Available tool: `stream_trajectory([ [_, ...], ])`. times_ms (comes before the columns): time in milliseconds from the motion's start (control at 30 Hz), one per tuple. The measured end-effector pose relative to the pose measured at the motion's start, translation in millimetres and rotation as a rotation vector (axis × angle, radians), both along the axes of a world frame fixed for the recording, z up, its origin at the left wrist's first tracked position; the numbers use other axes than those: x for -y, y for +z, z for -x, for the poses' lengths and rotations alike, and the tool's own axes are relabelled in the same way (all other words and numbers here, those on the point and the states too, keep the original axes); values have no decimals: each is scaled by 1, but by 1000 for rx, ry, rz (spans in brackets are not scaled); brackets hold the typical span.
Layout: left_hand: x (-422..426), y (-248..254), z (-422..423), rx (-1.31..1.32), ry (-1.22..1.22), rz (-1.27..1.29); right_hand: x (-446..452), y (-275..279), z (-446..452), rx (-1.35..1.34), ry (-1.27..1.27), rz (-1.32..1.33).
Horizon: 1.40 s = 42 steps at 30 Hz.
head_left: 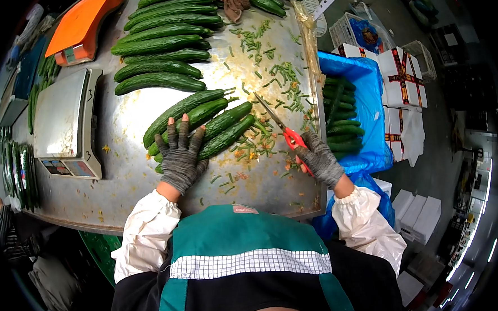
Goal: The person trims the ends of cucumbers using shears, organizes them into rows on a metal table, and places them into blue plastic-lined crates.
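Observation:
My left hand (179,153), in a grey glove with bare fingertips, lies spread over a group of cucumbers (224,120) on the metal table (138,190). Some of these cucumbers still carry stems at their right ends. In my right hand (319,162), also gloved, are scissors (290,134) with red handles. Their blades point up and left, beside the stem ends and apart from them. Cut stem pieces (281,75) are scattered over the table's right side. Above my left hand, more cucumbers (157,65) lie in a stacked row.
A scale (61,117) stands at left, with an orange scale (79,29) behind it. Right of the table edge, a crate lined with blue plastic (371,115) holds cucumbers. White boxes (401,80) stand beyond it. A brown cloth (233,3) lies at the back.

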<state>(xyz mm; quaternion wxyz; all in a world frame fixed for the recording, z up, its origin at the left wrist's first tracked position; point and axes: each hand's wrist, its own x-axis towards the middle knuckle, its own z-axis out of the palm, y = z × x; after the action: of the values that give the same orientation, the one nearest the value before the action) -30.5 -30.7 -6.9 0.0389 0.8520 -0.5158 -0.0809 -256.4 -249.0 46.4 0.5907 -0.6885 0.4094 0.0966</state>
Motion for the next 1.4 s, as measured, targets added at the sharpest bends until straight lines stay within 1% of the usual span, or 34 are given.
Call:
stream_trajectory([
  [33,0,0,0,1,7,0,2,13,-5,7,-54,-106],
  [67,-1,-1,0,-8,3,7,2,25,-10,64,-46,-189],
  [100,-1,-2,-1,-16,-2,12,3,35,-16,65,-40,-190],
  [167,-1,-2,-1,-9,-1,14,8,53,-32,-60,63,-308],
  [200,-2,-3,-1,-16,-3,16,10,60,-42,-127,88,-301],
  [233,-2,-3,-1,-23,-5,19,14,60,-47,-128,88,-298],
  [300,-2,-1,0,-28,-4,29,21,61,-56,-144,79,-502],
  [433,-2,1,0,-49,7,43,27,71,-79,-246,121,-494],
  [500,-2,2,0,-54,4,47,27,71,-86,-266,87,-504],
  [567,-3,-2,0,-53,4,67,28,69,-94,-362,95,-478],
  [900,-4,1,-3,-77,-8,73,20,62,-102,-344,118,-448],
  [1000,-4,1,-2,-75,-6,70,15,63,-102,-346,113,-405],
  [1067,-4,0,-2,-67,-3,74,14,62,-102,-344,170,-352],
  [1300,-5,-1,-3,-75,-11,66,13,65,-101,-350,164,-355],
  [1400,-5,-1,-3,-71,-13,68,15,66,-99,-354,122,-379],
])
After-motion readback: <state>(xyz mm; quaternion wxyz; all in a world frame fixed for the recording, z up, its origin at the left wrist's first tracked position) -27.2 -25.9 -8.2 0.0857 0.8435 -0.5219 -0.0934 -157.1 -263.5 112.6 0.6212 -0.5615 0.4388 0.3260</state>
